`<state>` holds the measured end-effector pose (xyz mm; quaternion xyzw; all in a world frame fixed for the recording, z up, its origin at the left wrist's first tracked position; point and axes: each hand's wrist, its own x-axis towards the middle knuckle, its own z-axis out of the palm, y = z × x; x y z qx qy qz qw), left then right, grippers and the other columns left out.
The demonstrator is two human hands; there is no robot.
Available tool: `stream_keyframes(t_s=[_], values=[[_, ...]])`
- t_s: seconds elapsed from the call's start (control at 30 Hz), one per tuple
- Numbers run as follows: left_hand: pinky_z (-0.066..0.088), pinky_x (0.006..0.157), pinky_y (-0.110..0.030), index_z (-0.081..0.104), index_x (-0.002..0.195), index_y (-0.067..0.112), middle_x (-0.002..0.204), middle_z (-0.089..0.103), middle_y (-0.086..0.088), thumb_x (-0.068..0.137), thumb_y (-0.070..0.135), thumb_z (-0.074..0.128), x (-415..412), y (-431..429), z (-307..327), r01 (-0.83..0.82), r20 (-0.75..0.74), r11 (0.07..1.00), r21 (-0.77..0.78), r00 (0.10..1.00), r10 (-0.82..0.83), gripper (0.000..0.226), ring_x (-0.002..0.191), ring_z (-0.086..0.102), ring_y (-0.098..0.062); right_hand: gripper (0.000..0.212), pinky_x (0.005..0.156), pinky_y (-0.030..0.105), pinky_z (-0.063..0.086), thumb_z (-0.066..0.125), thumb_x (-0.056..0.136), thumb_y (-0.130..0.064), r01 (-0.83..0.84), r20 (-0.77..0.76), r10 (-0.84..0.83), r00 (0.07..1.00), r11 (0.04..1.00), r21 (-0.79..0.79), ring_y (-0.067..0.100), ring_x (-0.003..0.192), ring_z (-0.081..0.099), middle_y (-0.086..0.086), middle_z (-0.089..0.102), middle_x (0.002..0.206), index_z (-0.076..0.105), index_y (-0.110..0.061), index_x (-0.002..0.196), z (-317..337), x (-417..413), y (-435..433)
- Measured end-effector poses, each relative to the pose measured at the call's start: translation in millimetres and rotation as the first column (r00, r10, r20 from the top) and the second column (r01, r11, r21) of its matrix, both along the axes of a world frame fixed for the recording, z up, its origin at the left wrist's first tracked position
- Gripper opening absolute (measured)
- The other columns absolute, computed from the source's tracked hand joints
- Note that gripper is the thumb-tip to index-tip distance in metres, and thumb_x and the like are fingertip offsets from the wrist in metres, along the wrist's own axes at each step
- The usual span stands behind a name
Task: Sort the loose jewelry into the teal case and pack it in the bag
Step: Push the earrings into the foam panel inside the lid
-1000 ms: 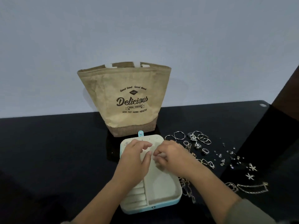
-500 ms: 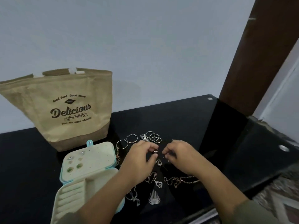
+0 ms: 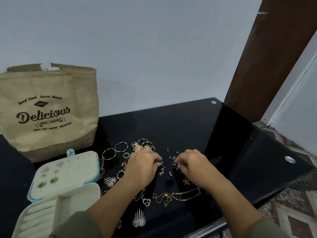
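Your left hand point(image 3: 142, 166) is knuckles-up on the black surface point(image 3: 188, 127), mid-frame, right over the loose jewelry. Its fingers point(image 3: 154, 157) are curled, w/ thumb & forefinger tips drawn together at a tiny stud point(image 3: 161, 163). It's too small to tell if it's actually pinched.

Your right hand point(image 3: 193, 164) sits at 3 o'clk of the left, near but not touching, also knuckles-up. Its fingers are curled w/ tips low among the scattered studs point(image 3: 172, 158); can't tell if they're clamped on one. Those studs lie btwn the two hands.

The teal case point(image 3: 98, 166) is at 8 o'clk of the left hand and is open. Its lid is laid back w/ a few earrings pinned in it, incl. a green pair point(image 3: 42, 185). The ring-roll tray point(image 3: 39, 219) is at the bottom-left edge, partly behind your left sleeve point(image 3: 73, 225). The bag point(image 3: 49, 109) stands upright at 10 o'clk, just behind the case & by the wall.

Other pieces on the surface:
- Hoops point(image 3: 109, 154) at 10 o'clk of the left hand.
- Rings point(image 3: 147, 144) at 12 o'clk, just past its knuckles.
- Heart pendant point(image 3: 146, 201) at 6 o'clk of the left hand, w/ a fan-shaped piece point(image 3: 139, 219) nearer you.
- Flower charm point(image 3: 185, 181) just beside the right wrist.
- Gold chains point(image 3: 186, 194) at 6 o'clk of the right hand.
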<state>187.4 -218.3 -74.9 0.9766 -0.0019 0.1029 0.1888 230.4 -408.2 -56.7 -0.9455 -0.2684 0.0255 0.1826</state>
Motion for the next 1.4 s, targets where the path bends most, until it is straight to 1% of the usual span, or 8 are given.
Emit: stream_keyframes(t_s=[0.33, 0.63, 0.83, 0.93, 1.07, 1.27, 1.3, 1.4], values=[[0.037, 0.092, -0.027, 0.070, 0.102, 0.036, 0.095, 0.049, 0.015, 0.090, 0.047, 0.061, 5, -3, -5, 0.000, 0.029, 0.999, 0.054, 1.000, -0.001, 0.019, 0.105, 0.040, -0.013, 0.022, 0.091, 0.029, 0.039, 0.054, 0.095, -0.033, -0.073, 0.109, 0.080, 0.991, 0.995, -0.067, 0.015, 0.106, 0.043, -0.006, 0.055, 0.112, 0.067, -0.030, 0.112, -6, 19, 34], [0.037, 0.090, -0.027, 0.068, 0.090, 0.032, 0.089, 0.050, 0.017, 0.089, 0.038, 0.065, -9, 12, 2, -0.033, 0.095, 0.987, -0.159, 0.994, 0.049, 0.006, 0.096, 0.040, -0.008, 0.019, 0.083, 0.025, 0.034, 0.057, 0.093, -0.036, -0.169, 0.092, 0.178, 0.980, 0.980, -0.102, 0.008, 0.091, 0.032, -0.010, 0.040, 0.094, 0.069, -0.027, 0.105, -9, 31, 47], [0.040, 0.089, -0.027, 0.066, 0.085, 0.034, 0.086, 0.053, 0.017, 0.089, 0.037, 0.064, -25, 30, 11, -0.087, 0.064, 0.964, -0.252, 0.992, 0.107, 0.005, 0.095, 0.045, -0.009, 0.018, 0.079, 0.026, 0.032, 0.047, 0.097, -0.029, -0.146, 0.129, 0.171, 0.977, 0.972, -0.187, 0.015, 0.100, 0.043, -0.006, 0.045, 0.097, 0.063, -0.021, 0.099, -7, 23, 60], [0.040, 0.086, -0.025, 0.066, 0.081, 0.036, 0.085, 0.056, 0.016, 0.087, 0.038, 0.065, -38, 42, 13, -0.151, 0.053, 0.942, -0.299, 0.983, 0.175, 0.007, 0.093, 0.048, -0.010, 0.019, 0.086, 0.028, 0.036, 0.046, 0.097, -0.032, -0.144, 0.138, 0.159, 0.978, 0.983, -0.116, 0.015, 0.102, 0.044, -0.007, 0.047, 0.099, 0.061, -0.022, 0.100, 0, 13, 72], [0.044, 0.086, -0.036, 0.061, 0.065, 0.036, 0.071, 0.059, 0.016, 0.084, 0.030, 0.069, -66, 67, 21, -0.229, 0.064, 0.876, -0.424, 0.957, 0.282, 0.022, 0.082, 0.055, -0.006, 0.016, 0.091, 0.031, 0.037, 0.053, 0.094, -0.034, -0.253, 0.154, 0.250, 0.956, 0.968, -0.005, 0.013, 0.103, 0.044, -0.008, 0.049, 0.100, 0.061, -0.022, 0.098, 19, -12, 112], [0.040, 0.091, -0.034, 0.062, 0.069, 0.037, 0.079, 0.061, 0.018, 0.088, 0.031, 0.066, -122, 118, 32, -0.359, -0.007, 0.789, -0.499, 0.912, 0.410, 0.020, 0.089, 0.050, 0.010, 0.013, 0.089, 0.038, 0.042, 0.056, 0.090, -0.028, -0.395, 0.159, 0.380, 0.911, 0.916, 0.069, 0.019, 0.098, 0.048, -0.002, 0.052, 0.094, 0.062, -0.017, 0.093, 29, -52, 190], [0.040, 0.089, -0.031, 0.063, 0.071, 0.036, 0.081, 0.062, 0.018, 0.089, 0.032, 0.065, -126, 124, 32, -0.375, -0.025, 0.778, -0.504, 0.907, 0.421, 0.019, 0.090, 0.050, 0.010, 0.013, 0.089, 0.038, 0.042, 0.055, 0.090, -0.027, -0.401, 0.151, 0.388, 0.909, 0.913, 0.070, 0.018, 0.099, 0.048, -0.002, 0.052, 0.095, 0.062, -0.017, 0.094, 31, -56, 196], [0.041, 0.080, -0.024, 0.066, 0.072, 0.037, 0.084, 0.064, 0.019, 0.088, 0.034, 0.066, -147, 155, 33, -0.431, -0.064, 0.732, -0.528, 0.880, 0.471, 0.016, 0.098, 0.054, -0.006, 0.013, 0.090, 0.036, 0.040, 0.054, 0.091, -0.027, -0.433, 0.128, 0.422, 0.898, 0.898, 0.074, 0.016, 0.099, 0.047, -0.003, 0.053, 0.098, 0.062, -0.018, 0.095, 32, -71, 227]])
